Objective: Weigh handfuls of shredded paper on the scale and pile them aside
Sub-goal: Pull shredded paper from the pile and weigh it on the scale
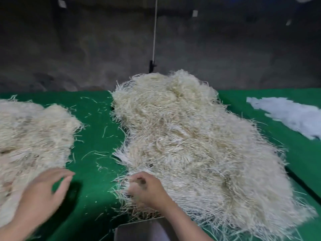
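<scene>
Bottom centre: metal scale pan (144, 230). Just beyond it, right hand (147, 190), fingers curled, gripping strands at the near edge of the shredded paper pile (182, 136), mid-frame. Lower left: left hand (43, 193), fingers loosely spread, holding nothing, over the green surface (97, 131). Second pile (31, 136) at left edge.

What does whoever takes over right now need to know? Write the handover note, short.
Left hand: open, holding nothing, over the green table cover beside the left pile of shredded paper.
Right hand: fingers curled into the near edge of the large middle pile, gripping part of it.
Scale pan: at the near edge, visible part bare.
Done: probably the left pile, if that is the weighed paper.
Left: put this handful on the pan, weigh it, pile it aside; most of the middle pile is to go.
</scene>
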